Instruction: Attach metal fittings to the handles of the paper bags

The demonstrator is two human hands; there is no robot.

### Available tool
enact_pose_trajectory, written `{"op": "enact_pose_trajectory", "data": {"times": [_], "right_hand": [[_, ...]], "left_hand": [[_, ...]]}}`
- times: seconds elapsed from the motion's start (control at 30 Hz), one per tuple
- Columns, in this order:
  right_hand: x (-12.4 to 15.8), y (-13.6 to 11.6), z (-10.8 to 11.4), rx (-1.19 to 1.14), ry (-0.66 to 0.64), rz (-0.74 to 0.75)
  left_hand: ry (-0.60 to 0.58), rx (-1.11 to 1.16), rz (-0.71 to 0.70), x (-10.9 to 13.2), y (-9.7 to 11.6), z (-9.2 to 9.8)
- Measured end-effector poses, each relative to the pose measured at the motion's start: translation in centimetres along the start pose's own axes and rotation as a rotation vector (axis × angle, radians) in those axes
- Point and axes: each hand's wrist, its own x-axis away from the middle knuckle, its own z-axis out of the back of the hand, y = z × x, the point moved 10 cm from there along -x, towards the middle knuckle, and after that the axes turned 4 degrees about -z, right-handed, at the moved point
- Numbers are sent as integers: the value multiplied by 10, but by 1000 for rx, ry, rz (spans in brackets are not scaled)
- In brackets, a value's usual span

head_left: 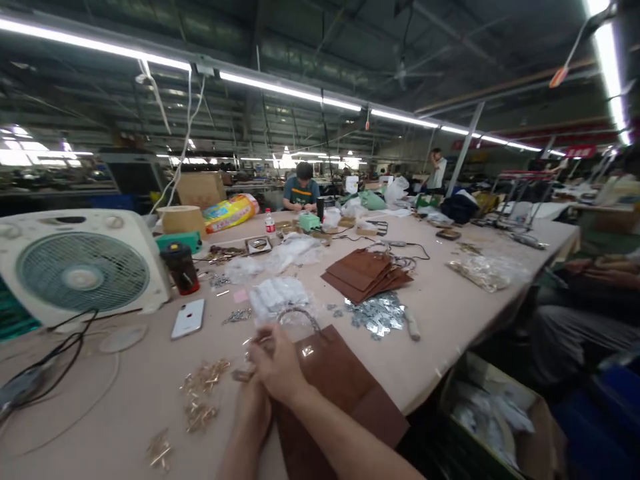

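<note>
A brown bag panel [345,393] with a looped handle [300,312] lies at the front of the table, partly under my right forearm. My right hand [277,363] is closed at the panel's upper left corner, its fingers pinched on something too small to make out. Just below and left of it, my left hand [253,400] is closed too, touching the right one; a small blurred piece shows at its fingertips. Small gold metal parts [203,393] are heaped left of my hands. Flat silver plates [379,313] lie beyond the panel, beside a stack of brown panels [363,273].
A white fan [83,267], a dark cup [180,270] and a white phone [188,319] stand or lie at left. Clear plastic bags [280,293] lie ahead. A person [301,190] sits across the table. An open box [500,413] is below the right edge.
</note>
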Motion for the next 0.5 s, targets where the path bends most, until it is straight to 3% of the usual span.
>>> {"op": "enact_pose_trajectory", "data": {"times": [0.07,0.17,0.27,0.4,0.5], "right_hand": [[1,0,49,-96,133,5],[0,9,121,-170,312,-12],[2,23,171,-239,378,-43],[9,38,200,-251,383,-67],[15,45,201,-269,356,-88]], "left_hand": [[29,57,75,-5,-8,25],[45,105,149,-9,-23,43],[10,-93,43,-14,-21,51],[51,-600,-256,-13,7,61],[182,-713,-478,1,37,62]]}}
